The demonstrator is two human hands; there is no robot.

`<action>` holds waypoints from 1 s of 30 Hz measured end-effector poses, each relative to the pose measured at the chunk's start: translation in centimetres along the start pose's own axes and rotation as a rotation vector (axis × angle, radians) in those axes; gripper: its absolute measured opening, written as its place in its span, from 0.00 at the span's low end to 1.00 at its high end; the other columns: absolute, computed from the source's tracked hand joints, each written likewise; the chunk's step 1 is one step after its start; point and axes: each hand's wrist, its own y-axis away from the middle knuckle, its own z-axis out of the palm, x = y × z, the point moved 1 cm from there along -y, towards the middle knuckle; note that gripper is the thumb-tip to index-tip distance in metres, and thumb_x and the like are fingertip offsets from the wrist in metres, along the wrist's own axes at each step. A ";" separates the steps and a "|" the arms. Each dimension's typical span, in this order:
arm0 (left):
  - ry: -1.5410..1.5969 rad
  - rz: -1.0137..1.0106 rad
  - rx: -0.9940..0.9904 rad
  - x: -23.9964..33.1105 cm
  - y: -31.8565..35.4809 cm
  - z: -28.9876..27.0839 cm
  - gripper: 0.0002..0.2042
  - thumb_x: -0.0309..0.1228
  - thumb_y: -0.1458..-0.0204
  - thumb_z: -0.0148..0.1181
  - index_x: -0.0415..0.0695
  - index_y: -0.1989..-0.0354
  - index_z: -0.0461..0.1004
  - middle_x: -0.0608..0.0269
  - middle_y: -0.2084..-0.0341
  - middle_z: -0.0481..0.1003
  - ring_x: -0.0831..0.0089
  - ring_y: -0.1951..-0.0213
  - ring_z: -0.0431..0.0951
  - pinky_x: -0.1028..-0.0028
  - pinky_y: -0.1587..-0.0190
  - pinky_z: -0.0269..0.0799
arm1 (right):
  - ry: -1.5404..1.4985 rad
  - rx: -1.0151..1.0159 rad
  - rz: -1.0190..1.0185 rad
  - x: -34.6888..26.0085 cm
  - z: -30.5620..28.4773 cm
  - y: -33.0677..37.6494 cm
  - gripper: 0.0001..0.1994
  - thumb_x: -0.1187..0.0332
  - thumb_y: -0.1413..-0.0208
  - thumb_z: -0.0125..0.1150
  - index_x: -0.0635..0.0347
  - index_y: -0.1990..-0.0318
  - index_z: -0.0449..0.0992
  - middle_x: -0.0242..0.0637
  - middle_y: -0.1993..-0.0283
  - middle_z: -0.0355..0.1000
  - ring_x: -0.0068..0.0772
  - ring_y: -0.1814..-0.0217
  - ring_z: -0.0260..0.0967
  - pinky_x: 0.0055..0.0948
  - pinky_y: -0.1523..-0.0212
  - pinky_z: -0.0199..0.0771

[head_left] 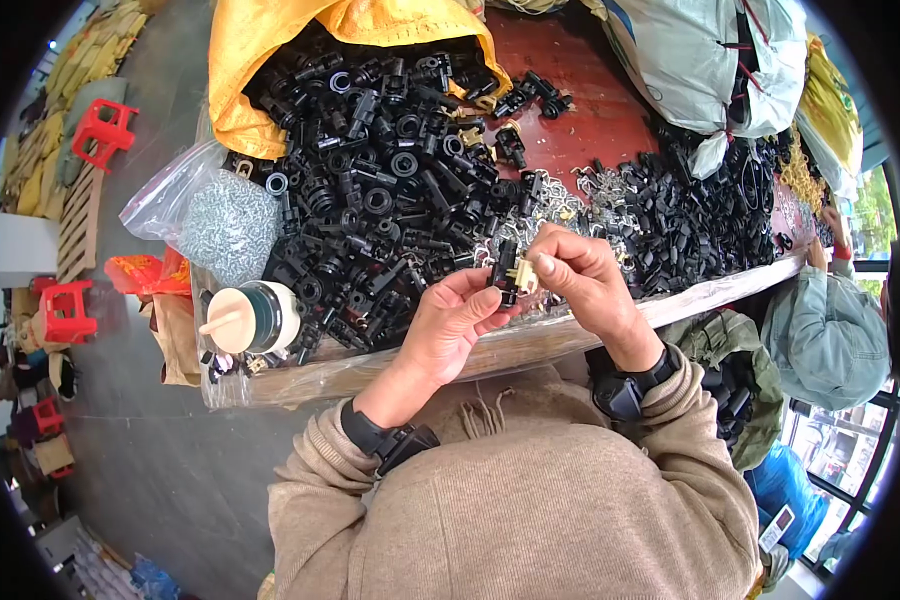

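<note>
Black part: a small black plastic component (pixel 505 268) is held upright above the near edge of the table, between both hands, in front of the person's chest.
Cream piece: a small pale insert (pixel 526 281) sits against the right side of the black part, touching it.
Left hand: the left hand (pixel 453 322) is partly closed, palm up; thumb and forefinger pinch the black part from the left and below.
Right hand: the right hand (pixel 582 275) is curled, fingertips closed on the cream piece and pressing it against the black part.
Wrists: each wrist carries a black strap with a device, below beige knitted sleeves.
Table: a red-brown table (pixel 595 120) with a clear plastic sheet wrapped over its near edge.
Parts heap: a large heap of black plastic parts (pixel 370 190) spills from a yellow sack (pixel 260 60), just beyond the hands.
Second heap: flatter black pieces (pixel 700 215) lie to the right, with small metal clips (pixel 600 185) beside them.
Bag: a clear bag of small grey hardware (pixel 220 225) lies at the left of the heap.
Container: a cream-lidded round container (pixel 255 318) rests on its side near the left corner.
Other person: a sleeve in light grey-green (pixel 825 325) shows at the far right.
</note>
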 end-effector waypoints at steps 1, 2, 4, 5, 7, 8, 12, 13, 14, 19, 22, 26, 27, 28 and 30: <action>-0.005 0.001 -0.010 -0.1 0.0 0.0 0.14 0.30 0.56 0.57 0.39 0.60 0.67 0.60 0.68 0.72 0.72 0.68 0.74 0.80 0.65 0.72 | 0.010 -0.001 0.003 -0.2 0.4 0.1 0.09 0.68 0.48 0.50 0.65 0.74 0.67 0.27 0.76 0.60 0.15 0.76 0.55 0.15 0.75 0.56; -0.007 -0.002 -0.012 -0.1 0.0 0.0 0.14 0.30 0.56 0.57 0.39 0.60 0.67 0.60 0.68 0.72 0.72 0.68 0.74 0.80 0.65 0.72 | 0.020 0.000 0.004 -0.3 0.6 0.2 0.08 0.69 0.48 0.50 0.65 0.74 0.67 0.27 0.76 0.61 0.15 0.76 0.55 0.15 0.74 0.56; -0.030 -0.010 0.011 -0.3 0.1 0.1 0.15 0.30 0.56 0.57 0.39 0.61 0.67 0.60 0.68 0.72 0.72 0.68 0.74 0.80 0.66 0.72 | -0.050 0.029 0.057 -0.3 1.1 0.5 0.08 0.69 0.49 0.50 0.65 0.74 0.66 0.27 0.76 0.61 0.15 0.75 0.56 0.15 0.74 0.56; -0.041 -0.014 0.022 -0.3 0.1 0.0 0.15 0.30 0.57 0.57 0.38 0.61 0.67 0.60 0.68 0.72 0.72 0.68 0.74 0.80 0.66 0.72 | -0.119 0.053 0.109 -0.3 1.4 0.7 0.07 0.69 0.49 0.50 0.64 0.73 0.66 0.26 0.76 0.61 0.14 0.75 0.56 0.14 0.74 0.57; -0.046 -0.035 0.022 -0.2 0.1 0.3 0.14 0.30 0.56 0.57 0.38 0.61 0.67 0.61 0.68 0.72 0.73 0.68 0.74 0.80 0.66 0.71 | -0.190 0.085 0.163 -0.1 1.4 1.0 0.07 0.69 0.49 0.50 0.63 0.72 0.65 0.26 0.75 0.61 0.14 0.74 0.56 0.14 0.74 0.57; -0.050 -0.052 0.024 -0.2 0.2 0.4 0.14 0.30 0.56 0.57 0.38 0.62 0.68 0.62 0.68 0.72 0.73 0.69 0.74 0.81 0.66 0.70 | -0.157 0.089 0.149 0.2 1.3 1.2 0.07 0.69 0.48 0.50 0.63 0.72 0.65 0.26 0.75 0.61 0.13 0.74 0.56 0.13 0.74 0.58; -0.047 -0.120 0.020 -0.3 0.3 0.2 0.13 0.30 0.56 0.57 0.38 0.63 0.69 0.63 0.69 0.72 0.74 0.69 0.74 0.81 0.67 0.69 | -0.096 0.102 0.151 0.6 1.1 1.8 0.06 0.69 0.48 0.50 0.62 0.71 0.64 0.25 0.75 0.61 0.12 0.74 0.56 0.12 0.74 0.58; -0.043 -0.141 0.020 -0.4 0.3 0.1 0.12 0.30 0.56 0.57 0.38 0.63 0.69 0.63 0.69 0.72 0.74 0.70 0.74 0.81 0.67 0.69 | -0.102 0.099 0.179 0.5 1.1 1.9 0.06 0.69 0.48 0.50 0.62 0.71 0.64 0.25 0.74 0.61 0.12 0.74 0.56 0.12 0.74 0.58; -0.042 -0.143 0.021 -0.5 0.3 0.1 0.12 0.30 0.56 0.57 0.38 0.63 0.69 0.63 0.69 0.72 0.74 0.70 0.74 0.81 0.67 0.69 | -0.108 0.096 0.206 0.5 1.1 1.9 0.06 0.69 0.49 0.50 0.62 0.71 0.64 0.25 0.74 0.61 0.12 0.74 0.56 0.13 0.74 0.58; -0.028 -0.170 0.041 -0.6 -0.2 0.0 0.12 0.30 0.56 0.57 0.38 0.64 0.69 0.63 0.70 0.72 0.74 0.71 0.74 0.82 0.69 0.69 | -0.129 0.104 0.209 0.6 1.0 2.0 0.07 0.68 0.49 0.51 0.62 0.71 0.64 0.24 0.74 0.60 0.11 0.73 0.56 0.13 0.74 0.58; -0.016 -0.177 0.051 -0.7 -0.3 -0.2 0.12 0.30 0.56 0.57 0.38 0.64 0.69 0.63 0.70 0.72 0.74 0.71 0.74 0.82 0.69 0.69 | -0.155 0.120 0.173 0.9 1.2 2.2 0.07 0.68 0.49 0.51 0.62 0.70 0.64 0.24 0.74 0.60 0.11 0.73 0.55 0.12 0.74 0.56; -0.006 -0.185 0.068 -0.8 -0.4 -0.5 0.11 0.29 0.56 0.56 0.38 0.64 0.69 0.64 0.70 0.72 0.73 0.71 0.74 0.81 0.69 0.70 | 0.099 0.109 0.228 0.6 1.1 2.5 0.07 0.67 0.49 0.51 0.62 0.70 0.64 0.23 0.75 0.59 0.10 0.74 0.53 0.11 0.75 0.54; -0.008 -0.188 0.067 -0.8 -0.4 -0.4 0.11 0.29 0.56 0.56 0.38 0.64 0.69 0.64 0.71 0.72 0.73 0.71 0.74 0.81 0.68 0.70 | 0.098 0.110 0.230 0.5 1.0 2.5 0.07 0.67 0.49 0.51 0.62 0.70 0.64 0.23 0.75 0.59 0.10 0.74 0.53 0.11 0.75 0.54; -0.010 -0.192 0.067 -0.8 -0.3 -0.4 0.11 0.29 0.56 0.56 0.38 0.64 0.69 0.64 0.71 0.72 0.73 0.71 0.74 0.81 0.68 0.70 | 0.111 0.082 0.243 0.3 0.9 2.5 0.08 0.67 0.49 0.51 0.62 0.70 0.64 0.23 0.75 0.59 0.10 0.74 0.53 0.11 0.75 0.54; -0.011 -0.197 0.069 -0.8 -0.4 -0.4 0.11 0.29 0.56 0.56 0.38 0.64 0.69 0.64 0.71 0.72 0.73 0.71 0.74 0.81 0.68 0.70 | 0.137 0.025 0.269 0.3 0.7 2.4 0.08 0.67 0.49 0.51 0.62 0.70 0.64 0.23 0.75 0.58 0.10 0.74 0.52 0.11 0.76 0.53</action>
